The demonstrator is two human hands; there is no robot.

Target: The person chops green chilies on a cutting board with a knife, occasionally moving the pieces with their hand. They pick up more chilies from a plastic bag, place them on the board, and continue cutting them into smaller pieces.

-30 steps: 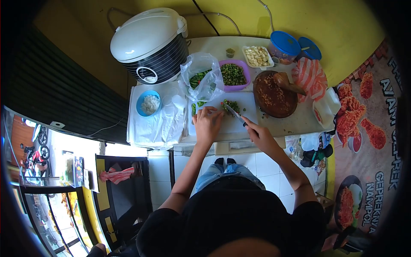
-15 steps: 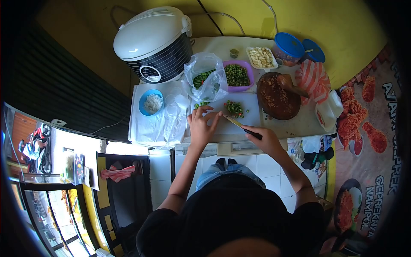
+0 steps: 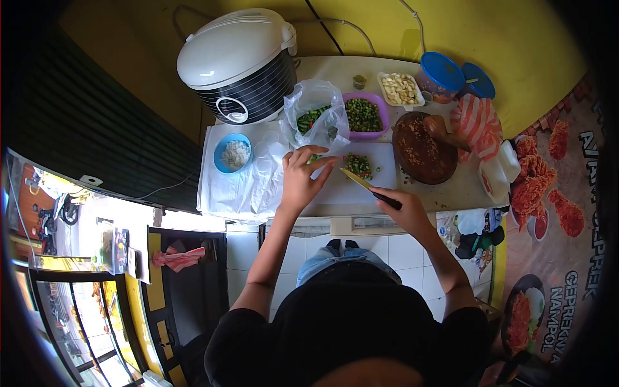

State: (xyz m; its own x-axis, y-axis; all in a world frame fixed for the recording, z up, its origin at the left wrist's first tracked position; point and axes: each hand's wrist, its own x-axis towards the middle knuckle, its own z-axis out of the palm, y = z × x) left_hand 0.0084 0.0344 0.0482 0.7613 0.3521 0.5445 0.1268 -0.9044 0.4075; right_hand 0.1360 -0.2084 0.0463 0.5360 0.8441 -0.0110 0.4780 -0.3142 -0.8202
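My right hand (image 3: 403, 209) grips the black handle of a knife (image 3: 358, 180), its blade pointing up and left over the white cutting board (image 3: 385, 169). Close to the blade's tip lies a pile of chopped green and red chillies (image 3: 358, 165). My left hand (image 3: 302, 180) hovers over the board's left part, fingers curved and thumb apart from them, nothing visible between. Just beyond its fingers are whole green chillies (image 3: 314, 158), partly covered by the hand. Behind them stands an open clear plastic bag (image 3: 332, 126) of green chillies, beside a purple tub (image 3: 384, 122) of chopped ones.
A rice cooker (image 3: 248, 80) stands at the back left, near a blue bowl (image 3: 218, 158) of rice. To the right are a stone mortar (image 3: 419, 164) with a pestle (image 3: 445, 132), a tray of peeled garlic (image 3: 400, 89), a blue-lidded container (image 3: 442, 69) and a foam box (image 3: 496, 177).
The knife has drawn back from my left fingers, down and right, with my right hand. My left thumb and fingers have shifted slightly. The whole view has moved a little.
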